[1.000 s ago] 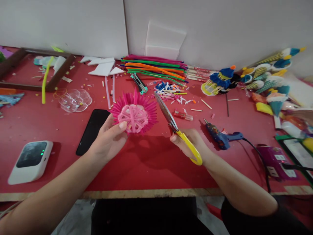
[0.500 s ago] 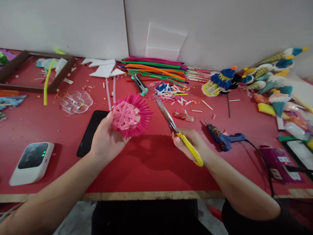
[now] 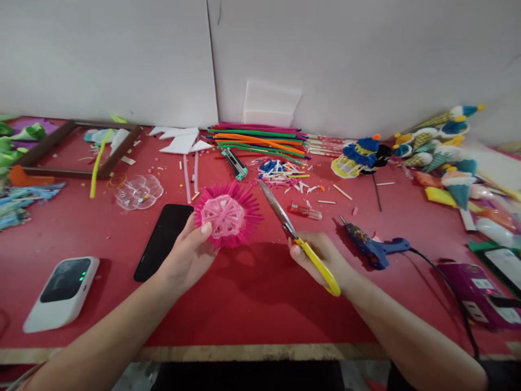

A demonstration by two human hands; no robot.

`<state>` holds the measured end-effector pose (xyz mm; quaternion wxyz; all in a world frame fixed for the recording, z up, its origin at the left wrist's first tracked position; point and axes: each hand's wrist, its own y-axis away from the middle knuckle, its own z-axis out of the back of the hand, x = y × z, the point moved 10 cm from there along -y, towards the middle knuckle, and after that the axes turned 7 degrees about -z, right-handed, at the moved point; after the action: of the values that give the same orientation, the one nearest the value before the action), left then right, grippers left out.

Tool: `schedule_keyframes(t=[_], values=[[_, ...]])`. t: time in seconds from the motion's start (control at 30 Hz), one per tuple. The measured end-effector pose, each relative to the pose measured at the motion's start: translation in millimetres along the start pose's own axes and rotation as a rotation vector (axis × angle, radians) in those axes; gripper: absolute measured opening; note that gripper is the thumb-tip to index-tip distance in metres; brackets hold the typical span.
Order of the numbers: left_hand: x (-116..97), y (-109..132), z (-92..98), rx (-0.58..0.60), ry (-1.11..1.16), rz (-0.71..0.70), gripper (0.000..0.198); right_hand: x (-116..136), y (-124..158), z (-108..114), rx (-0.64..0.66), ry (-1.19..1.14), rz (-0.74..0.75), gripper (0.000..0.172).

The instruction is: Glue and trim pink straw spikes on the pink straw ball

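Observation:
A round pink craft piece (image 3: 223, 216), with a pale woven centre and a fringe of dark pink strips, is held up in my left hand (image 3: 189, 252). My thumb presses on its lower left edge; the fingers behind it are mostly hidden. To the right, my right hand (image 3: 321, 255) grips yellow-handled scissors (image 3: 319, 266) around the handles. Their metal blades look closed, pointing up and left, apart from the fringe. A black phone (image 3: 163, 241) lies flat just left of the craft piece.
Pipe cleaners (image 3: 256, 142), a cutter knife (image 3: 236, 164) and cut scraps (image 3: 280, 171) lie behind my hands. On the right are a glue gun (image 3: 374, 244) with its cord and a purple power box (image 3: 476, 290). A white device (image 3: 63, 293) sits left, near the front edge (image 3: 244, 353).
The craft piece has turned in my left hand, its woven face showing more fully, with the thumb now over its lower edge. The camera view has tilted up; the scissors stay in my right hand.

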<state>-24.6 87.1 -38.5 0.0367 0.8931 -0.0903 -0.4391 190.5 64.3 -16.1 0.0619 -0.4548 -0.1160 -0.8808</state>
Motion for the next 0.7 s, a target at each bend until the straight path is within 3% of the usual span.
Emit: schedule_keyframes(t=[0.2, 0.7], values=[[0.5, -0.2, 2.1, -0.056, -0.004, 0.005, 0.050, -1.1, 1.0, 1.2, -0.002, -0.014, -0.012, 0.074], [-6.3, 1.8, -2.0, 0.034, -0.023, -0.071, 0.055, 2.3, 1.0, -4.8, 0.045, 0.019, 0.006, 0.074]])
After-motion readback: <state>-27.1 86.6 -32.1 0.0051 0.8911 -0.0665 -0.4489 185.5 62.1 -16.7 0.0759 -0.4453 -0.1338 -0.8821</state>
